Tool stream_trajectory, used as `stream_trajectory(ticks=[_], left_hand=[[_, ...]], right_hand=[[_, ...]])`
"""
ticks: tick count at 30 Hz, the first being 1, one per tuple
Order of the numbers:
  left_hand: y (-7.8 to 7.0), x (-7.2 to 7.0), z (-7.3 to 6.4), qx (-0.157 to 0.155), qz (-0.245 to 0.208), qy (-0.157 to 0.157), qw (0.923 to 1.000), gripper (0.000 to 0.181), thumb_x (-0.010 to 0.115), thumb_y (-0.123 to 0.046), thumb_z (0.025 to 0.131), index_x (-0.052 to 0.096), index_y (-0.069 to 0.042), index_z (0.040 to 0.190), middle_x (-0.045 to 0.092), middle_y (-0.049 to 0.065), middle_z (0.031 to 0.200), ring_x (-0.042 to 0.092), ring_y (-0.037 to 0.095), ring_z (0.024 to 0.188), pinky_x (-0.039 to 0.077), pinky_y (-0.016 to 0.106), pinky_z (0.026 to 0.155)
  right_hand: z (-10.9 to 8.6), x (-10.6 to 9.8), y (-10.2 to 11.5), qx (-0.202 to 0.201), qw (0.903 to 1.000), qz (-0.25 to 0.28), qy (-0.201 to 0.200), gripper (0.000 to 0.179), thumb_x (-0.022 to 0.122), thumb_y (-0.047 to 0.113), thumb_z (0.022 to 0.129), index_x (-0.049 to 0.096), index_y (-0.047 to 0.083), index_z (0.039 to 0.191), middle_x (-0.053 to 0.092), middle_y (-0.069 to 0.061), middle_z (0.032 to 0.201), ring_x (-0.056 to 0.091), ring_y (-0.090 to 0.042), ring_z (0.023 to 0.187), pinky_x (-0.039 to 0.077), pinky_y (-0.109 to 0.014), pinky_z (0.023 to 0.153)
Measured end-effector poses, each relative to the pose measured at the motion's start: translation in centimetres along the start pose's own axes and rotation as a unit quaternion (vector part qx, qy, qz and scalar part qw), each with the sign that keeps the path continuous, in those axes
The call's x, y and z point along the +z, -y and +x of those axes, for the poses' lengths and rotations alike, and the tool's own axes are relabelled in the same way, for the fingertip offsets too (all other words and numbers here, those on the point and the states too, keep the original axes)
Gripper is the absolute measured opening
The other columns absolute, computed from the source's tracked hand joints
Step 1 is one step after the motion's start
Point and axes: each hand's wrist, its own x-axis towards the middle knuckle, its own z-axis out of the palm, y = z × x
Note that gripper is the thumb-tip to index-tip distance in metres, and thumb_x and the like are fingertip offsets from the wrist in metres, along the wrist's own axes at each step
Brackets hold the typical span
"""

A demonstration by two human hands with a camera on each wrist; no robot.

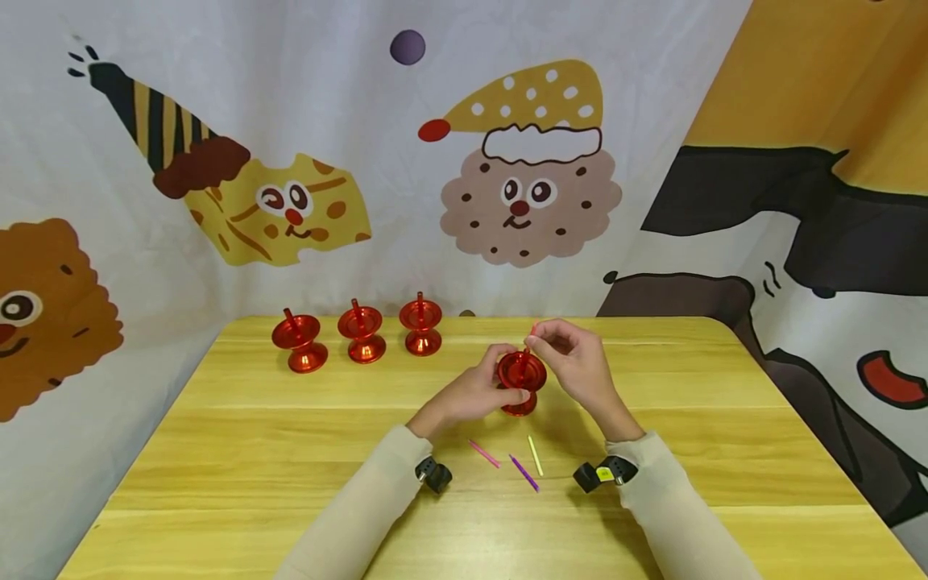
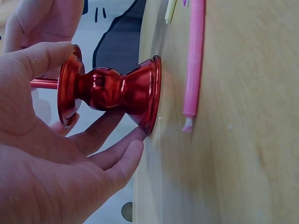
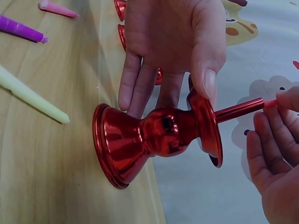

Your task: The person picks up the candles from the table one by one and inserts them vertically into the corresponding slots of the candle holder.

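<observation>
My left hand (image 1: 474,393) holds a shiny red metal candlestick (image 1: 522,374) by its dish, thumb and fingers on opposite sides of the rim. The candlestick is upright just over or on the table; a thin tube (image 3: 240,109) rises from its dish. Above that tube, my right hand (image 1: 580,362) pinches a slim red candle (image 3: 270,103) between thumb and fingers. The candle's lower end meets the tube's mouth; how deep it sits I cannot tell. Nearer to me lie a pink candle (image 1: 484,453), a purple candle (image 1: 524,474) and a pale yellow candle (image 1: 535,456).
Three matching red candlesticks stand in a row at the table's back left: the left one (image 1: 308,354), the middle one (image 1: 366,346) and the right one (image 1: 423,340). Behind the wooden table (image 1: 290,467) hangs a printed cloth (image 1: 399,201) with cartoon biscuits.
</observation>
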Motion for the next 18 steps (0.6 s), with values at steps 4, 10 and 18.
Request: stream_trajectory(ticks=[4, 10, 18], left_hand=[[0.00, 0.03, -0.08, -0.004, -0.002, 0.002, 1.0000, 0.075, 0.077, -0.034, 0.103, 0.037, -0.017, 0.164, 0.069, 0.011, 0.145, 0.065, 0.027, 0.135, 0.048, 0.051, 0.116], [-0.02, 0.05, -0.04, -0.005, 0.002, 0.000, 1.0000, 0.076, 0.077, -0.035, 0.103, 0.037, -0.017, 0.165, 0.067, 0.012, 0.147, 0.064, 0.028, 0.136, 0.049, 0.049, 0.116], [-0.02, 0.03, -0.01, -0.009, 0.005, -0.001, 0.9999, 0.076, 0.077, -0.036, 0.102, 0.037, -0.020, 0.165, 0.068, 0.009, 0.146, 0.065, 0.025, 0.134, 0.049, 0.048, 0.115]], right_hand=[[-0.04, 0.01, -0.18, -0.032, 0.9994, -0.014, 0.000, 0.002, 0.078, -0.001, 0.101, 0.078, -0.001, 0.099, 0.075, -0.013, 0.094, 0.069, -0.015, 0.084, 0.056, -0.020, 0.080], [0.01, 0.04, -0.39, -0.080, 0.9966, -0.017, 0.009, 0.006, 0.078, -0.008, 0.098, 0.077, -0.002, 0.097, 0.075, -0.017, 0.092, 0.071, -0.015, 0.086, 0.058, -0.020, 0.084], [0.19, -0.10, -0.20, -0.114, 0.9929, -0.031, 0.016, 0.012, 0.078, -0.013, 0.096, 0.077, -0.001, 0.098, 0.076, -0.009, 0.094, 0.072, -0.014, 0.087, 0.059, -0.020, 0.085]])
